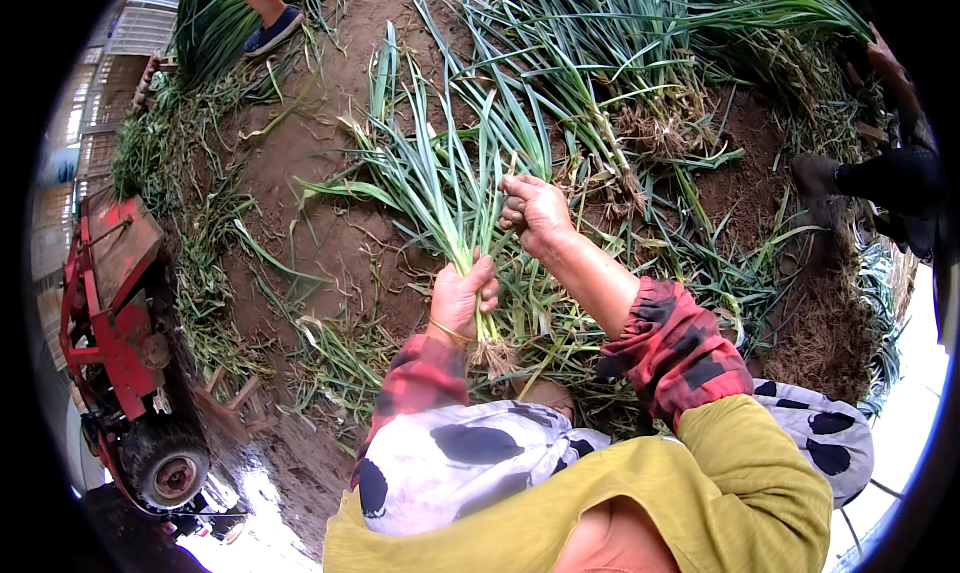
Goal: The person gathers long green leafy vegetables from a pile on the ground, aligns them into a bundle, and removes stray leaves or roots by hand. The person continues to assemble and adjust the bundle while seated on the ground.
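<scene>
My left hand (461, 295) is closed around the lower stems of a small bunch of green onions (450, 228). Their leaves fan up and away from me, and the pale roots (493, 357) hang below my fist. Just right of the bunch, my right hand (536, 209) has its fingers curled in, with a thin yellowish leaf (513, 166) pinched at the thumb and forefinger. Beneath both hands lies a litter of stripped leaves (532, 295). Beyond them, more green onions (600, 122) rest on the soil with roots towards me.
Piled onions (637, 32) fill the far side. Another person's hand (885, 51) grips onion leaves at far right; a dark shoe (816, 175) is below it. A person's blue shoe (274, 31) stands at upper left. Red wheeled machinery (124, 348) is at left, beside leaf waste (195, 273).
</scene>
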